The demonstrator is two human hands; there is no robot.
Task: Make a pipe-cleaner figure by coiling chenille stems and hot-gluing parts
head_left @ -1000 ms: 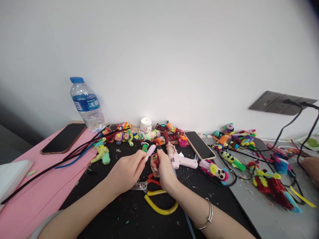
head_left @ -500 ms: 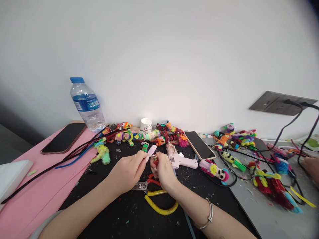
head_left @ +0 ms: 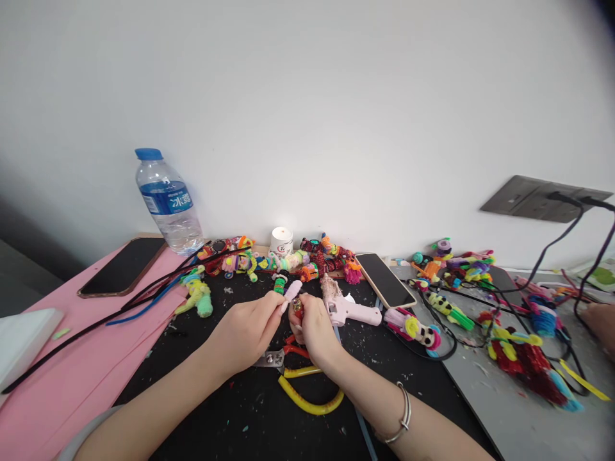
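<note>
My left hand (head_left: 245,333) is closed, pinching a small pale pink fuzzy piece (head_left: 292,289) at its fingertips. My right hand (head_left: 314,330) is closed around a small red craft piece (head_left: 298,307), held close against the pink one. Both hands meet just above the black mat (head_left: 230,410). A pink glue gun (head_left: 346,306) lies just right of my right hand. Pliers with yellow and red handles (head_left: 300,378) lie under my wrists.
A water bottle (head_left: 168,202) stands at the back left beside a phone (head_left: 122,266) on pink paper (head_left: 62,384). Several pipe-cleaner figures (head_left: 288,259) line the wall. A second phone (head_left: 384,278), cables and another person's hand (head_left: 600,323) are at the right.
My right hand has turned slightly and shifted a little left, bringing the red piece closer to the pink piece. The left hand has stayed nearly still.
</note>
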